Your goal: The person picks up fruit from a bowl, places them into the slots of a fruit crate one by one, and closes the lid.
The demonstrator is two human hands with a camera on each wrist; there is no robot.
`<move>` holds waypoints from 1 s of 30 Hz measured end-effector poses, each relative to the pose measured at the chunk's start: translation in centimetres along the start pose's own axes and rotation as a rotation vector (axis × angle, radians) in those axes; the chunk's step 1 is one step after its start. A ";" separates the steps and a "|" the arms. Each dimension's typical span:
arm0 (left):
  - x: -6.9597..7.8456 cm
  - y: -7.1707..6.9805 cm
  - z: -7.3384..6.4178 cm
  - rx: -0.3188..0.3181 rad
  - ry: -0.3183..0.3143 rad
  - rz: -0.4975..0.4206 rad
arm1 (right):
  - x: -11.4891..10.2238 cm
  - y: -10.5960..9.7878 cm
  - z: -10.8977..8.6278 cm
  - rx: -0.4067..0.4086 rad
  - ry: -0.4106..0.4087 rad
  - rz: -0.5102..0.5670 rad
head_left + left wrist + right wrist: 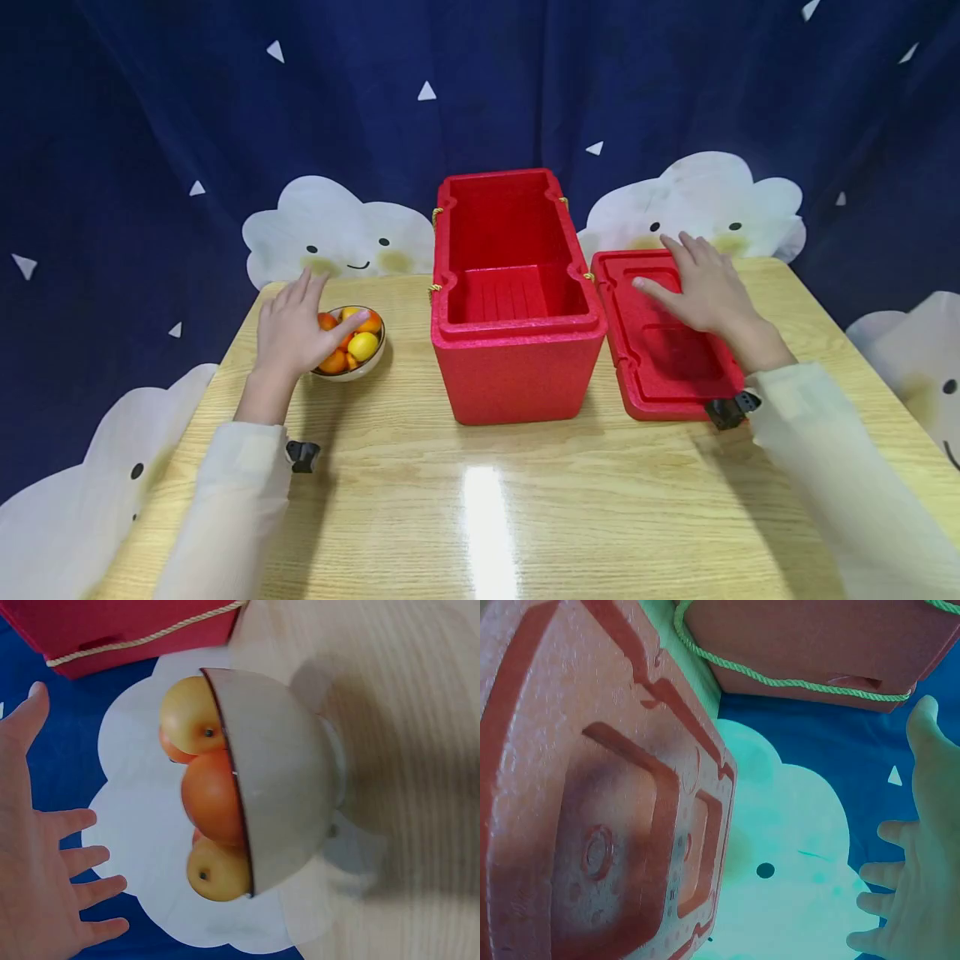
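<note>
My left hand (292, 332) hovers with spread, straight fingers over the left side of a white bowl (289, 780) that has a dark rim. Several orange and yellow fruits, among them an orange fruit (214, 796) and a yellow fruit (363, 347), fill the bowl. My right hand (703, 290), its fingers also extended, is above a red foam lid (637, 387) lying with its recessed face up. Between the hands stands a red foam box (517, 379), uncovered, with bare inner walls and a grooved floor. Neither hand holds anything.
Yellow rope (780, 682) runs along the sides of the box. Everything stands on a light wooden table (390, 500). Behind it hangs a dark blue curtain (495, 100) with white triangles and cloud shapes. A small black device (303, 457) sits at each wrist.
</note>
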State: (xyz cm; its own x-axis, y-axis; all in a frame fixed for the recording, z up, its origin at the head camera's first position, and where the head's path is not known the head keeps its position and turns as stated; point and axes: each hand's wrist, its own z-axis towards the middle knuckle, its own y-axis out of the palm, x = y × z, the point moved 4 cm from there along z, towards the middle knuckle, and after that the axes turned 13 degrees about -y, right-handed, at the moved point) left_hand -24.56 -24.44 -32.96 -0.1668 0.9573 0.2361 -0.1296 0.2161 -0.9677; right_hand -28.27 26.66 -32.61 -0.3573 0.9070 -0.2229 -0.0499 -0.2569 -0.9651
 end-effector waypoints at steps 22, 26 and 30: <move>-3.4 1.4 -2.2 -0.025 0.017 -0.379 | -4.5 -1.1 -1.2 0.144 -0.077 0.381; -4.1 1.8 -2.7 -0.042 0.010 -0.377 | -5.5 -1.4 -1.1 0.062 -0.012 0.492; -4.8 2.1 -2.9 -0.055 0.002 -0.366 | -6.9 -1.8 -0.9 -0.086 0.078 0.690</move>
State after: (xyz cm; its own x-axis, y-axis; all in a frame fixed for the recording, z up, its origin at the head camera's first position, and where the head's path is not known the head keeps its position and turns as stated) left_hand -21.22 -28.07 -36.34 -0.1176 0.8151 0.5673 -0.1272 0.5542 -0.8226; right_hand -24.91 21.14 -29.49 -0.2123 0.5685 -0.7948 0.2394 -0.7583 -0.6063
